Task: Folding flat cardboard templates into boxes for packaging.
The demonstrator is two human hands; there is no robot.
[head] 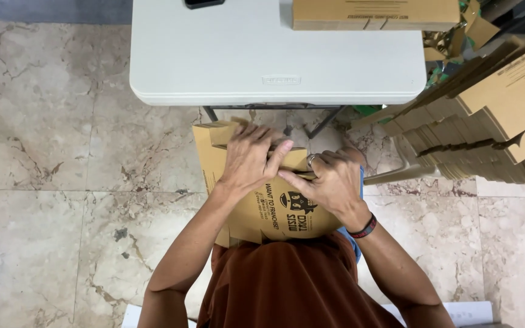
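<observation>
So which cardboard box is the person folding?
Find the white table, then look just below its near edge. The brown cardboard box sits there against the person's chest, under the left hand and right hand. Unlike the flat stack at right, it is part-folded.

Head cam looks straight down, close up.

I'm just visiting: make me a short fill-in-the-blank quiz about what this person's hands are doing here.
1. Both hands, left hand and right hand, press on a brown ___ box.
2. The right wrist wears a dark ___.
3. Ahead stands a white ___ with a finished box on it.
4. The stack of flat boxes lies to the person's ___.

Missing words: cardboard; wristband; table; right
</observation>
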